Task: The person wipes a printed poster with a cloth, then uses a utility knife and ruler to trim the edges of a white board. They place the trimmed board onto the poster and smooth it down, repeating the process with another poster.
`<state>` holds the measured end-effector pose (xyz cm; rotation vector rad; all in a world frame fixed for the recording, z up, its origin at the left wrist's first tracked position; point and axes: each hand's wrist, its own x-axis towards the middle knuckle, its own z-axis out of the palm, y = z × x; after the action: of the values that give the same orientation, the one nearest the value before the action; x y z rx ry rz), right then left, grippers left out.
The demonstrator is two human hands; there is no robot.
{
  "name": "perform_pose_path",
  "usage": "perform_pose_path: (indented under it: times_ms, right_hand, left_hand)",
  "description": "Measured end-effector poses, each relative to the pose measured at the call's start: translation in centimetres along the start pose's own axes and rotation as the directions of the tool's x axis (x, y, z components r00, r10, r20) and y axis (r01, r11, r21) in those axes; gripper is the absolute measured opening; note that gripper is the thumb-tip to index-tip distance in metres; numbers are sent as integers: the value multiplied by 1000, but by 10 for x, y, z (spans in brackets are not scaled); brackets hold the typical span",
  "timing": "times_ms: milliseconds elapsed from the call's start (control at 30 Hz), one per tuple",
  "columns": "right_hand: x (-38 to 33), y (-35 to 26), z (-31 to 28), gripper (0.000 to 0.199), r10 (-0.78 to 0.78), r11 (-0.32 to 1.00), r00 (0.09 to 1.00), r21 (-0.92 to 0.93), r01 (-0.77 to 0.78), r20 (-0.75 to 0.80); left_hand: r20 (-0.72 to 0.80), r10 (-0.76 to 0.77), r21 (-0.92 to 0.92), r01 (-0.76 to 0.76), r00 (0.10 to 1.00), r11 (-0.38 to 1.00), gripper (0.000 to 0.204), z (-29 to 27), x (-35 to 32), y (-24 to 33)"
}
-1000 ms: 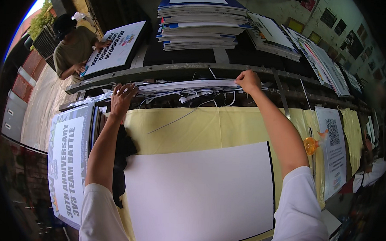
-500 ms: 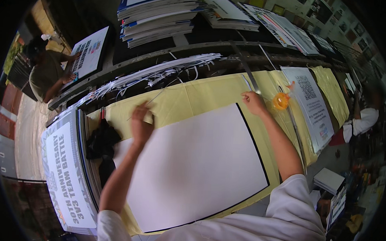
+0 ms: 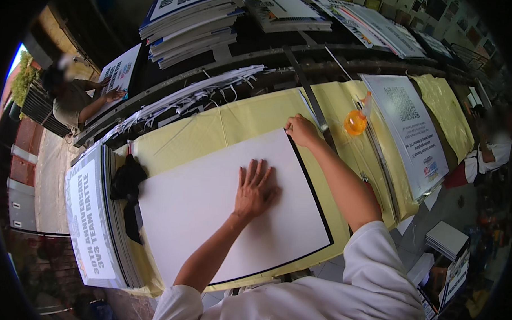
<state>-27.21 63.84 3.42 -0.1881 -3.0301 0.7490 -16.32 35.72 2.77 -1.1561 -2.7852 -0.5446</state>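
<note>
A smooth matt white board (image 3: 209,209) lies on creased yellow cloth (image 3: 223,128), beside a glossy orange plastic bottle (image 3: 356,121).

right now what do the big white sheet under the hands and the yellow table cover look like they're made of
White sheet: seemingly rigid board, matte, lying flat with a dark edge showing on its right side; left hand presses on it, right hand grips its far corner. Yellow cover: probably thin paper or plastic film, given its fold creases and faint sheen.
</note>
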Motion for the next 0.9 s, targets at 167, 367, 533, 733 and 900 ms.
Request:
perform_pose_path:
  times_ms: [167, 367, 533, 733, 900]
  right_hand:
    - [10, 2, 1, 16, 148, 981, 983, 114, -160, 106]
    - [6, -10, -10, 26, 265, 963, 952, 12, -270, 155]
    - [-7, -7, 4, 22, 413, 904, 908, 89, -418, 71]
    - [-43, -16, -6, 40, 306, 941, 945, 185, -283, -115]
    - [-164, -55, -5, 30, -40, 959, 956, 256, 118, -291]
  left_hand:
    - [9, -21, -42, 21, 1000, 999, 73, -8, 2, 8]
    - [54, -31, -31, 33, 998, 999, 73, -13, 4, 10]
    - [30, -2, -29, 3, 1000, 1000, 73, -7, 3, 8]
    - [-57, -69, 5, 70, 996, 998, 69, 9, 14, -1]
    - [-239, -303, 12, 315, 923, 949, 69, 33, 65, -43]
